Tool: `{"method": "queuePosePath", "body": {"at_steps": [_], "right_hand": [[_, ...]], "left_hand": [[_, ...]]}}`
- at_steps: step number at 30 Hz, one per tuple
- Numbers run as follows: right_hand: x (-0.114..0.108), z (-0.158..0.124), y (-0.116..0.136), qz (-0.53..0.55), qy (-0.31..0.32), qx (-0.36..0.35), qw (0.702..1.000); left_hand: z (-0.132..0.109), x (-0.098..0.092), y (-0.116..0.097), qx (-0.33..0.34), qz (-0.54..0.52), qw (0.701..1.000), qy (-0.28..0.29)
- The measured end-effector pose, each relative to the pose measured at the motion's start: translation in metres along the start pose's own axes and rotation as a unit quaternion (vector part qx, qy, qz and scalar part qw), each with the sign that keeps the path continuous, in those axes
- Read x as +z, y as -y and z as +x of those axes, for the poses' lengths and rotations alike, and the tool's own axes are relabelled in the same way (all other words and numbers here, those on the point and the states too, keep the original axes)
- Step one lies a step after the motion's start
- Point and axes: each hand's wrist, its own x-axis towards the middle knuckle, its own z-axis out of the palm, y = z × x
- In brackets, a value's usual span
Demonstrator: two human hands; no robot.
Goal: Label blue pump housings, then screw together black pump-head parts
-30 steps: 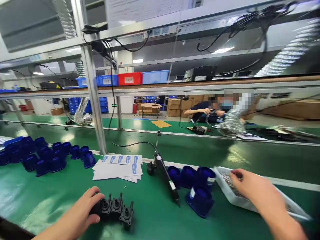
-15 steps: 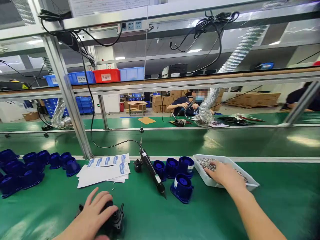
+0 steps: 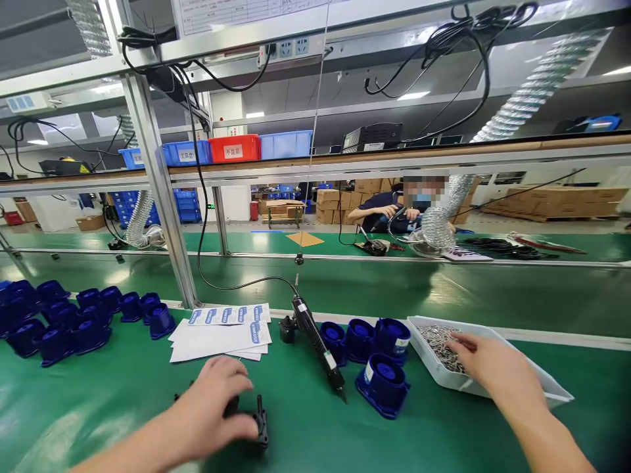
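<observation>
My left hand (image 3: pixel 211 407) is curled over a black plastic part (image 3: pixel 261 424) on the green bench, thumb against its right side. Most of that part is hidden under the hand. At the white tray (image 3: pixel 552 389), my right hand (image 3: pixel 497 368) reaches in with thumb and fingers pinched at the small metal screws (image 3: pixel 441 345). Whether a screw is between the fingertips is too small to see. Between the hands lies a black electric screwdriver (image 3: pixel 318 341), its cable running upward. Several blue round housings (image 3: pixel 383 384) stand between the screwdriver and the tray.
White label sheets (image 3: pixel 217 341) lie left of the screwdriver, beside a small black part (image 3: pixel 286 328). More blue housings (image 3: pixel 59 341) cluster at the far left. A metal post (image 3: pixel 160 171) rises behind the sheets. A co-worker (image 3: pixel 389 207) sits across the benches.
The view has shifted, so the bench things appear moved. My left hand's fingers have drawn closer together over the black part. My right hand remains at the screws, its fingers more bunched.
</observation>
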Motion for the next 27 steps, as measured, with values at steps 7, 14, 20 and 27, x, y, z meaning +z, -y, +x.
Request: {"method": "queuePosePath", "body": {"at_steps": [7, 14, 20, 27], "right_hand": [[-0.009, -0.035, 0.066, 0.088, 0.01, 0.007, 0.996], [0.028, -0.141, 0.186, 0.287, 0.249, -0.217, 0.899], [0.085, -0.175, 0.225, 0.236, 0.318, -0.302, 0.867], [0.095, -0.173, 0.225, 0.232, 0.303, -0.299, 0.874]], "left_hand": [[0.065, -0.032, 0.041, -0.132, 0.047, 0.988, 0.071], [0.1, -0.007, 0.05, -0.147, 0.083, 0.965, 0.2], [0.109, 0.007, 0.042, -0.132, 0.099, 0.968, 0.189], [0.088, -0.018, 0.024, -0.097, 0.02, 0.992, 0.072]]}}
